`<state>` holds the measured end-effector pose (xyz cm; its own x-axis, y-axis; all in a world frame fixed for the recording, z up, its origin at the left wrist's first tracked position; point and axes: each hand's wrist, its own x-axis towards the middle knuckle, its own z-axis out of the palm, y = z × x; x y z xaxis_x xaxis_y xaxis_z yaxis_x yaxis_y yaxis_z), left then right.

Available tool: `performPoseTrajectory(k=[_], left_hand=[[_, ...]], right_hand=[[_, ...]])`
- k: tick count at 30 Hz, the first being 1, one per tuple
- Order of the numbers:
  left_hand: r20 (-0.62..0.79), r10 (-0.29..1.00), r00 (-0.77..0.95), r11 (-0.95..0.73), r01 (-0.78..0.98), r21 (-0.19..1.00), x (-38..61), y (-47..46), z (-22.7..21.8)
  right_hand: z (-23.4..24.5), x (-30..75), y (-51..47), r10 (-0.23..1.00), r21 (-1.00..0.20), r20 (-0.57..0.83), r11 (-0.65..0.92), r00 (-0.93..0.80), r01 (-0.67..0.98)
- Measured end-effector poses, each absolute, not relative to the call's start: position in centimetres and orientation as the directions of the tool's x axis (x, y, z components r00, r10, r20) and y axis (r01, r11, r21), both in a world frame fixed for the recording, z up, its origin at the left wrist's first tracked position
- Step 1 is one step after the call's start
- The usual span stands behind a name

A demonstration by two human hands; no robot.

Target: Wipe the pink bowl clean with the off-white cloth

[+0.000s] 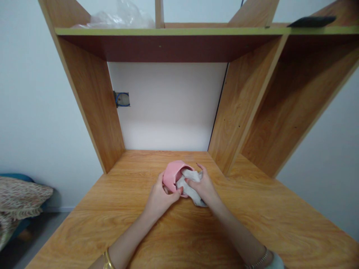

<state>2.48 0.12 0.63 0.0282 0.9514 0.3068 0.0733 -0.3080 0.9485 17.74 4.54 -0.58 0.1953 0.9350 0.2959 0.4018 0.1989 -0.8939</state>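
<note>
Where the head view looks down past both forearms, a pink cup (171,175) sits near the middle of the wooden bench (252,228), toward its back edge and just in front of the open bay of the shelf unit. The cup is tipped over, its mouth turned to the right. The left hand (158,200) grips it from the near side, fingers curled under and around the wall and the thumb lying across the rim. The right hand (206,188) is clenched on a white cloth (192,188); part of the cloth is pushed into the cup's mouth, and the rest trails out below the hand onto the bench. The two hands are close together, the left thumb just beside the right fingertips. A gold bangle (107,260) circles the left wrist and a thin bracelet (259,259) the right.

Behind the cup, the bay has a white back panel with a small open socket box (122,99) at its left edge. Wooden side panels (92,97) rise to a shelf (168,31) with a pale green edge. A crumpled clear plastic bag (120,16) lies on the shelf at the left, and a flat dark object (311,21) at the right. At the far left, low down, a patterned blanket (19,198) hangs over a blue edge.
</note>
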Motion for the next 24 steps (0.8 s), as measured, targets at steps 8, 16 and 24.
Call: performPoseTrajectory(k=[8,16,24], left_hand=[[0.344,0.939,0.011,-0.290,0.564,0.773,1.8,-0.9,1.9],[0.362,0.928,0.092,-0.328,0.665,0.671,0.9,-0.9,2.9],[0.380,0.914,0.141,-0.373,0.659,0.653,0.5,-0.8,2.5]], right_hand=[[1.6,18.2,3.6,0.944,-0.709,0.321,0.183,0.081,0.681],[2.9,17.7,2.1,0.952,-0.455,0.303,0.179,-0.038,0.873],[2.0,17.9,2.1,0.940,-0.554,0.281,0.325,-0.195,0.767]])
